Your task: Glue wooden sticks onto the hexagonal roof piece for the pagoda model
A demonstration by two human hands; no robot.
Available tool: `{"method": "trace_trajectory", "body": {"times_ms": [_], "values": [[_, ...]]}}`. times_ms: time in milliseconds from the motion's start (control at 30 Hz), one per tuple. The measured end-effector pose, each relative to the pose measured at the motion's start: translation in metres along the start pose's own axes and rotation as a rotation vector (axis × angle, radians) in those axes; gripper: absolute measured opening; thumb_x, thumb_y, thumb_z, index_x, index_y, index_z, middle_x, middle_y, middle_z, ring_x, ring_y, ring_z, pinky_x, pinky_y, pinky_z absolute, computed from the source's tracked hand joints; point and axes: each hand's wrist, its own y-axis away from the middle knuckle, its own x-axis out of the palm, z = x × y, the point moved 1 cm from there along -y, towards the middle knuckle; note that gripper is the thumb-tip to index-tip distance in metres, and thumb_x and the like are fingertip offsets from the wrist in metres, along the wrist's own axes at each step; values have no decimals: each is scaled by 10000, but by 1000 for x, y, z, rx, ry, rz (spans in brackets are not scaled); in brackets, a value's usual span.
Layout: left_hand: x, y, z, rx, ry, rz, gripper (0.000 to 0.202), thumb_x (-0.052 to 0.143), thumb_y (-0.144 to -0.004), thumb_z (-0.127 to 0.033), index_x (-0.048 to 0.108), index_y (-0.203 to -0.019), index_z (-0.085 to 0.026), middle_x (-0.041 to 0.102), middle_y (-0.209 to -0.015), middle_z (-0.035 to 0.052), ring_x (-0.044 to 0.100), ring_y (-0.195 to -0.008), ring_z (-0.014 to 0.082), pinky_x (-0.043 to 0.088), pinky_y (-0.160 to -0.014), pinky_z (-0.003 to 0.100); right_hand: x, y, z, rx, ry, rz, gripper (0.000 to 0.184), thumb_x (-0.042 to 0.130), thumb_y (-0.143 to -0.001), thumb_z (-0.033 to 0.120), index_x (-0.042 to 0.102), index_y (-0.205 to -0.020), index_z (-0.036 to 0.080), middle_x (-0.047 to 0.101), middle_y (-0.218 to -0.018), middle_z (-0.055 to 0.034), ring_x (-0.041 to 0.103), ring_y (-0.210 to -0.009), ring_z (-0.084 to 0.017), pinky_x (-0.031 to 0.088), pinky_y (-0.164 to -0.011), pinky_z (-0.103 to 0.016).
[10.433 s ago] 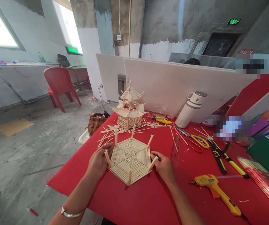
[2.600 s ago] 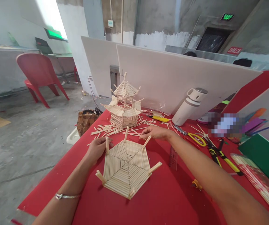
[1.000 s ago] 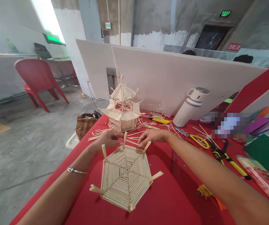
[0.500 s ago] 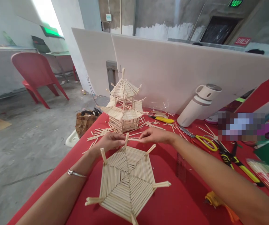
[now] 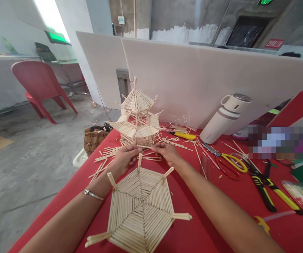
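Note:
A flat hexagonal platform of wooden sticks (image 5: pixel 140 207), with short posts standing at its corners, lies on the red table (image 5: pixel 193 228) right in front of me. Behind it stands a two-tier stick pagoda (image 5: pixel 137 119). My left hand (image 5: pixel 125 158) and my right hand (image 5: pixel 167 153) are raised between the two, just in front of the pagoda's base. Both are pinched, and each seems to hold one end of a thin wooden stick (image 5: pixel 144 147) that spans the gap between them. A bracelet is on my left wrist.
Loose sticks (image 5: pixel 106 154) litter the table around the pagoda. To the right lie a yellow utility knife (image 5: pixel 181 135), a white bottle (image 5: pixel 225 117), yellow scissors (image 5: pixel 230 161), a ruler (image 5: pixel 205 165) and cutters (image 5: pixel 267 184). White boards (image 5: pixel 193 77) wall the back. A red chair (image 5: pixel 40 84) stands on the floor.
Both hands have moved from the platform's far edge towards the pagoda's base, carrying the thin stick between them. The view has dipped, so the platform sits lower in the picture.

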Motion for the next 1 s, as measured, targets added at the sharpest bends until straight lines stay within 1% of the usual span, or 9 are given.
{"method": "trace_trajectory", "body": {"times_ms": [100,167,233,333,433,500,633,800,1000], "values": [[0,0,1,11,5,-3,311,846,-624,-339,701,-747,-93,586,-565,0,357,-381,17,208,-339,161,-1,0,-6,-8,-65,31,384,882,-490,429,678,-693,174,538,-502,65,421,-451,-63,288,-398,-193],[0,-1,1,8,-3,-19,311,839,-632,-354,697,-721,-92,618,-587,22,360,-375,19,206,-337,168,-2,0,-8,-4,-173,45,360,898,-493,380,690,-692,165,545,-498,63,425,-442,-55,289,-386,-181],[2,-2,1,4,-28,-34,303,839,-632,-353,693,-698,-95,587,-527,11,351,-365,26,198,-337,175,-3,-1,-10,5,-286,42,362,908,-489,350,704,-726,167,589,-542,49,484,-468,-63,333,-390,-172],[3,-3,2,1,-64,-59,314,839,-638,-373,693,-683,-99,538,-471,-6,344,-368,34,193,-339,179,-3,-1,-13,4,-370,17,407,908,-488,355,716,-807,191,678,-683,16,599,-572,-96,428,-435,-179],[4,-3,4,-3,-96,-68,343,835,-643,-407,694,-679,-97,530,-468,-8,332,-369,33,185,-339,180,0,-2,-16,-9,-421,-20,412,903,-497,368,717,-825,201,724,-793,-10,640,-630,-107,467,-457,-182],[3,-4,5,7,-100,-69,348,827,-652,-417,695,-687,-97,573,-505,9,327,-370,28,178,-340,180,4,-2,-18,-16,-435,-53,397,900,-507,374,713,-808,197,730,-802,-13,627,-604,-95,463,-442,-174],[0,-6,7,24,-79,-57,329,819,-662,-401,713,-755,-104,679,-640,53,349,-379,24,195,-346,186,11,-5,-20,-20,-431,-123,357,889,-535,395,676,-731,186,704,-713,7,548,-498,-57,419,-389,-155],[1,-5,7,8,-81,-62,342,830,-648,-378,727,-815,-98,713,-693,73,350,-376,20,196,-351,190,13,-7,-21,-22,-424,-167,373,879,-531,420,654,-711,184,665,-656,24,474,-446,-40,376,-367,-163],[4,-3,4,-33,-43,-93,364,838,-623,-343,730,-864,-92,717,-697,76,395,-389,35,204,-353,185,16,-7,-20,-20,-396,-179,373,867,-544,436,643,-698,179,637,-623,29,447,-436,-41,354,-365,-175]]}}
